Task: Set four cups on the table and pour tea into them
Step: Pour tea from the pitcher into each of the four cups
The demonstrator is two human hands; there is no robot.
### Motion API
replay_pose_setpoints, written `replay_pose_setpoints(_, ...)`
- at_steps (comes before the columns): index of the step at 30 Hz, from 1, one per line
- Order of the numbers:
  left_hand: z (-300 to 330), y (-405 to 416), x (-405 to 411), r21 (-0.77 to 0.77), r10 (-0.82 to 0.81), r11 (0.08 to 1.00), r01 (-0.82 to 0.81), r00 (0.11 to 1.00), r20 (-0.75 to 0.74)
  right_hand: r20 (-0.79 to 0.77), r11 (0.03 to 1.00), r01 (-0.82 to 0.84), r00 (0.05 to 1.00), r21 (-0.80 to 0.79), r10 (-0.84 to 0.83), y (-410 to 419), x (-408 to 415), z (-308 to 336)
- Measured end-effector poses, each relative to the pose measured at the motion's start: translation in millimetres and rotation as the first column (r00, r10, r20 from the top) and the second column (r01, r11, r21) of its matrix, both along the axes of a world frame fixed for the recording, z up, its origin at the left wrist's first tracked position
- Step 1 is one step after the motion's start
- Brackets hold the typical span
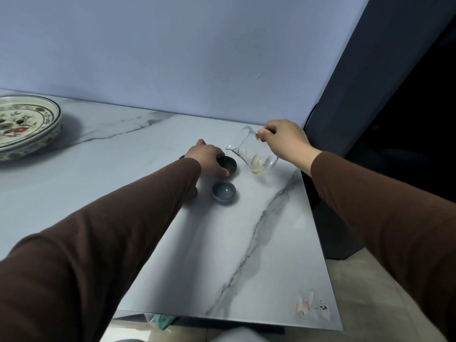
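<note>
My right hand point(283, 141) holds a clear glass pitcher point(254, 154) by its handle, tilted with its spout toward the left; a little pale tea sits in its bottom. Just under the spout stands a dark green cup point(229, 164), and my left hand point(208, 157) grips it from the left side. A blue cup point(223, 192) sits on the white marble table point(259, 243), nearer to me and apart from both hands. A dark edge of another cup point(181, 157) peeks out behind my left wrist; my arm hides the rest.
A large painted ceramic plate point(24, 124) sits at the far left of the table. A blue wall runs along the back, with a dark panel at the right. The table's right edge drops to a tiled floor point(365, 292).
</note>
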State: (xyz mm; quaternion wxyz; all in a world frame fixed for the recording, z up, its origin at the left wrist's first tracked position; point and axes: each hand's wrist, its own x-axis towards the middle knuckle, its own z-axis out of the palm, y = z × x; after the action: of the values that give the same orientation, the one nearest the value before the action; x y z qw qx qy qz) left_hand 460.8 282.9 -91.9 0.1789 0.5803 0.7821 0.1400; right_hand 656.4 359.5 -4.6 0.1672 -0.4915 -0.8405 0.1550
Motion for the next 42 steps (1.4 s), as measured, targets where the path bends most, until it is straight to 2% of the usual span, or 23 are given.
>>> replay_pose_setpoints(3,1,0,5,-0.017,-0.003,1.000,0.002,1.000,-0.029,-0.123,0.992,0.067,0.989,-0.109,-0.080,-4,10,-10)
replay_pose_setpoints(6,8,-5,8,-0.012,0.012,1.000,-0.012,1.000,-0.014,-0.165,0.987,0.083,0.981,-0.138,-0.106,-11,17,-10)
replay_pose_setpoints(11,19,-42,9,0.191,0.054,0.979,-0.070,0.994,0.090,-0.138,0.997,0.040,0.989,-0.067,-0.049,-25,31,2)
replay_pose_setpoints(17,2,-90,31,0.163,0.000,0.986,0.020,0.992,-0.125,-0.009,0.995,-0.073,0.997,0.070,0.074,-45,40,6)
replay_pose_setpoints(20,-11,-96,37,0.115,-0.011,0.993,0.032,0.984,-0.177,0.070,0.983,-0.140,0.989,0.118,0.132,-53,40,6)
replay_pose_setpoints(27,-18,-92,40,0.102,0.032,0.995,-0.014,0.984,-0.174,0.275,0.925,-0.302,0.932,0.233,0.235,-64,30,7)
replay_pose_setpoints(34,-17,-89,39,0.097,0.037,0.995,-0.023,0.988,-0.150,0.418,0.844,-0.437,0.860,0.310,0.292,-73,15,8)
replay_pose_setpoints(42,-18,-90,39,0.106,0.026,0.994,-0.006,0.981,-0.191,0.541,0.742,-0.566,0.774,0.360,0.329,-85,1,10)
